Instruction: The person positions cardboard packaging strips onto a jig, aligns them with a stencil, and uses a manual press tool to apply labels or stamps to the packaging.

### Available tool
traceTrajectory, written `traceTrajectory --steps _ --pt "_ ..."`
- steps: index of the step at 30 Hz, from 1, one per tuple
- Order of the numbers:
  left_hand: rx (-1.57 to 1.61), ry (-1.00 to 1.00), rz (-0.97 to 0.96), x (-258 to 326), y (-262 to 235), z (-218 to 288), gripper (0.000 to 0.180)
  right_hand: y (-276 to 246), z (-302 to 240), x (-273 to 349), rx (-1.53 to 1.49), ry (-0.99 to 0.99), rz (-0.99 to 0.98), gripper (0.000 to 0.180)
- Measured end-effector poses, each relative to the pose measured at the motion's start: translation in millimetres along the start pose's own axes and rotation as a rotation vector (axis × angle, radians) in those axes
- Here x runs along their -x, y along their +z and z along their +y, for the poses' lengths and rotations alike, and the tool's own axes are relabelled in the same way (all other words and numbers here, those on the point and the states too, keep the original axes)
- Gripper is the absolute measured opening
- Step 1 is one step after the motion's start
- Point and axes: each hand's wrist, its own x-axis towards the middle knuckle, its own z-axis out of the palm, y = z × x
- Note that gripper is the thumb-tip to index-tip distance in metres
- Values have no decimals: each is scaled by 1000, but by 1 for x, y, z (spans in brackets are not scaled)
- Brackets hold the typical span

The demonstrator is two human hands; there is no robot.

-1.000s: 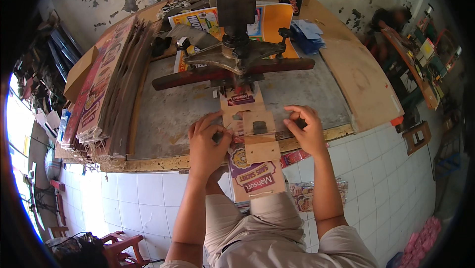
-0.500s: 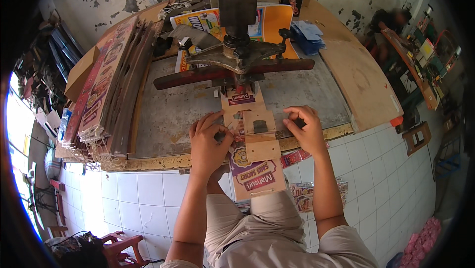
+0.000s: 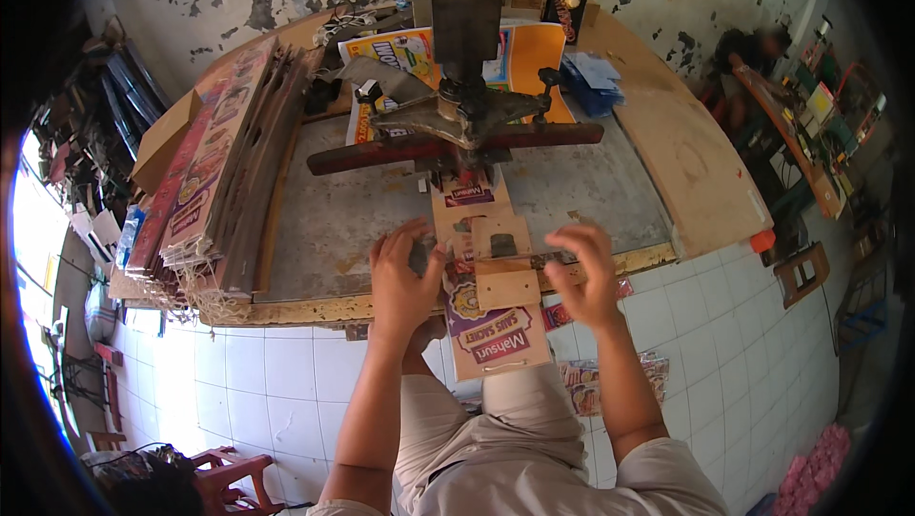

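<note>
Far left: a stack of printed cardboard sheets (image 3: pixel 214 168) leans along the left edge of the grey worktable (image 3: pixel 324 221), a plain brown box (image 3: pixel 164 140) just beyond it.
Left hand: the left hand (image 3: pixel 402 278) lies palm down on the left edge of the printed cardboard strip (image 3: pixel 481 306), fingers spread apart and pressing flat rather than gripping (the thumb points toward the wooden block).
Middle, near: the strip runs from under the press out over the near table edge and hangs above the person's lap; on it sits a wooden block (image 3: pixel 503 273) with a small dark square opening, between the two hands.
Middle, far: the metal press (image 3: pixel 462 106), with its dark red crossbar, stands over the far end of the strip; orange and yellow printed sheets (image 3: pixel 519 54) lie behind it.
Right hand: the right hand (image 3: pixel 593 278) rests at the right side of the block, fingers curled together at the strip's edge; whether it pinches anything I cannot tell.
Right: a bare wooden board (image 3: pixel 681 149) slopes along the table's right side, blue papers (image 3: pixel 591 73) at its far end.
Far right: a small wooden stool (image 3: pixel 801 273) stands on the white tiled floor (image 3: pixel 286 373).
</note>
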Motion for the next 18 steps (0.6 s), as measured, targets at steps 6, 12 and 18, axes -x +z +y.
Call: traceTrajectory --steps 6,12,18 --pt "10 26 -54 0 0 -12 36 3 -55 12 133 -84 -314 39" --pt "23 56 -404 -7 -26 -22 58 -1 -53 7 95 -1 -380 43" --pt "-16 97 -465 -10 -32 -15 79 -5 -41 3 -37 -39 -304 44"
